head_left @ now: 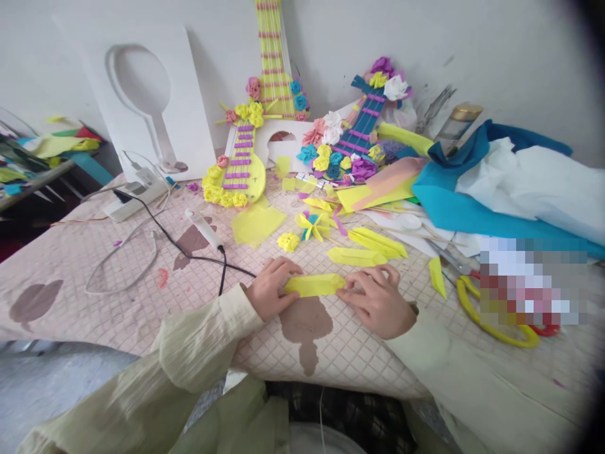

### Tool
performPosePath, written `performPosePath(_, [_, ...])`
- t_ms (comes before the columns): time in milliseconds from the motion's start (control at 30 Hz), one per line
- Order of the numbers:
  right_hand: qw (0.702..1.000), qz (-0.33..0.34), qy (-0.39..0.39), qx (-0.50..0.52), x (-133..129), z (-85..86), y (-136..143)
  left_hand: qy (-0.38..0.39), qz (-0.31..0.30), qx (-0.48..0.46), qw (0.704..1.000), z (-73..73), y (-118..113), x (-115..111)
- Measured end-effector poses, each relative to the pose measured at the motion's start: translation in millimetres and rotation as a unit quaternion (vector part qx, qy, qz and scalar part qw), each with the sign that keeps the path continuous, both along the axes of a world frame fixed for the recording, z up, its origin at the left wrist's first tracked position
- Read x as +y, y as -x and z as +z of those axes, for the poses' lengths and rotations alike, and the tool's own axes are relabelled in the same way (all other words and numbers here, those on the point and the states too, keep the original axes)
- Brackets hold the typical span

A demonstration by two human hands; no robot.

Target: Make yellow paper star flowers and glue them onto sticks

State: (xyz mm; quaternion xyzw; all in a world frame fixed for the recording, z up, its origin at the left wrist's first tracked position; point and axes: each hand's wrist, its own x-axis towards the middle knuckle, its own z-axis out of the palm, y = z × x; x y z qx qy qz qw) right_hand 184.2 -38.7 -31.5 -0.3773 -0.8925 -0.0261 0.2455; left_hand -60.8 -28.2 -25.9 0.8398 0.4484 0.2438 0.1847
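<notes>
Crosswise, the strip [314, 285] spans the gap between my hands, long axis running left to right: my left hand [274, 287] pinches one end, my right hand [379, 301] the other, neither clearly nearer.

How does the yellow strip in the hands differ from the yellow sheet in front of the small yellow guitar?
The strip is long and narrow; the sheet is broad. The strip is folded, while the sheet looks unfolded. The left hand and right hand hold the strip; neither touches the sheet. Both are yellow.
</notes>
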Motion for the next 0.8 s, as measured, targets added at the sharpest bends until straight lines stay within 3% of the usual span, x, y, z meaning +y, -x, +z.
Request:
performPosePath(100, [1.0, -0.006, 0.024, 0.0, 0.8, -0.9, 0.9, -0.035, -0.063, 0.013, 0.997, -4.2, -0.9, -0.3])
performPosePath(233, [0.999, -0.016, 0.02, 0.021, 3.4, -0.2, 3.1, -0.054, -0.088, 0.049, 0.993, -9.4, -0.5, 0.9])
performPosePath(500, [0.997, 0.075, 0.015, -0.016, 16.5, 1.6, 10.8, -0.052, -0.093, 0.059, 0.993, -12.5, -0.8, 1.9])
performPosePath(800, [0.998, 0.043, 0.05, 0.004, 20.1, 3.8, 20.7, -0.029, -0.09, 0.018, 0.995, -7.3, -3.0, 3.9])
